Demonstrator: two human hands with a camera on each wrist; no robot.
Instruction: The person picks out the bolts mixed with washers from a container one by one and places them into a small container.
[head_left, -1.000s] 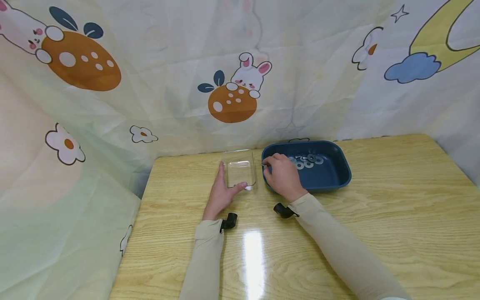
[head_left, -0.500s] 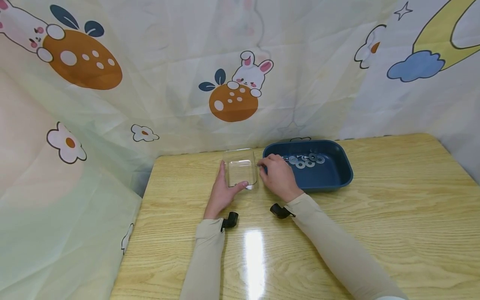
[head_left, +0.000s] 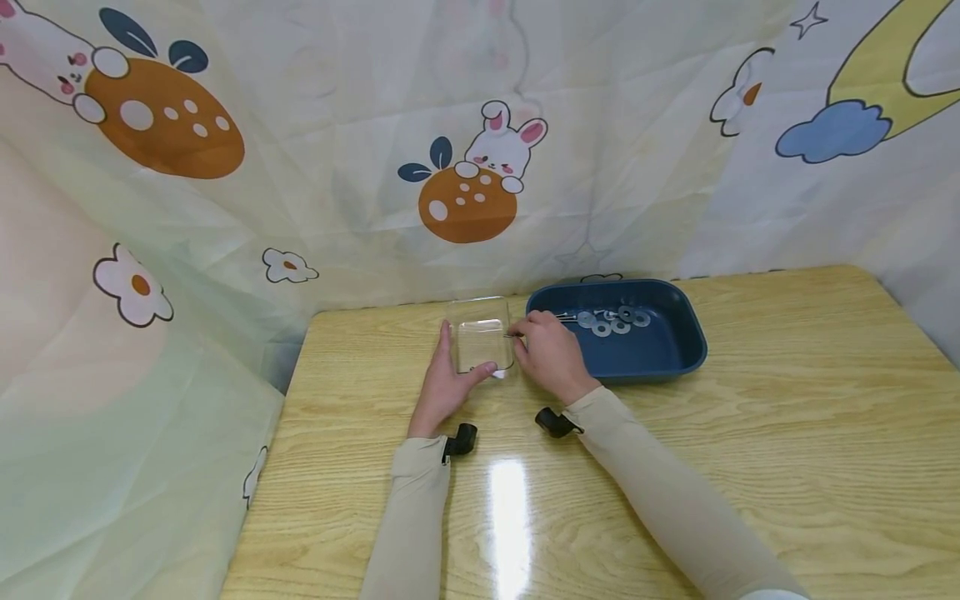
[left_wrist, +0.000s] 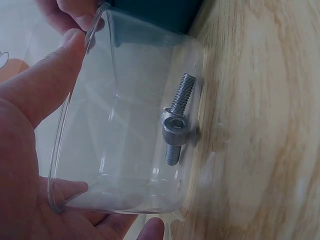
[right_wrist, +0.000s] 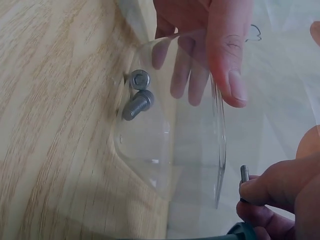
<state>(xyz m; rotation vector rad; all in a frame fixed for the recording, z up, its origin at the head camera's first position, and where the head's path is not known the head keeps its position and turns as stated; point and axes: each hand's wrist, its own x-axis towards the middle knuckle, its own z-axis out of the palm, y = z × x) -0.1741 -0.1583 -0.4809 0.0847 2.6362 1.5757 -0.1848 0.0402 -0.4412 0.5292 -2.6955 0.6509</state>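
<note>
A clear plastic box stands on the table, with my left hand holding its near left corner, thumb at the near rim and fingers along the side. Two socket-head bolts lie on its floor; one bolt crosses beside the other bolt in the left wrist view. My right hand is at the box's right rim. Between thumb and fingers it pinches a bolt, whose threaded end sticks up in the right wrist view; its head is hidden by the fingers.
Right of the box sits a dark blue bin, near the table's back edge. It holds several flat washers and some bolts. A printed curtain hangs behind the wooden table.
My right hand has moved left, out from over the blue bin to the clear box's right rim, carrying the bolt. The left hand stays on the box.
</note>
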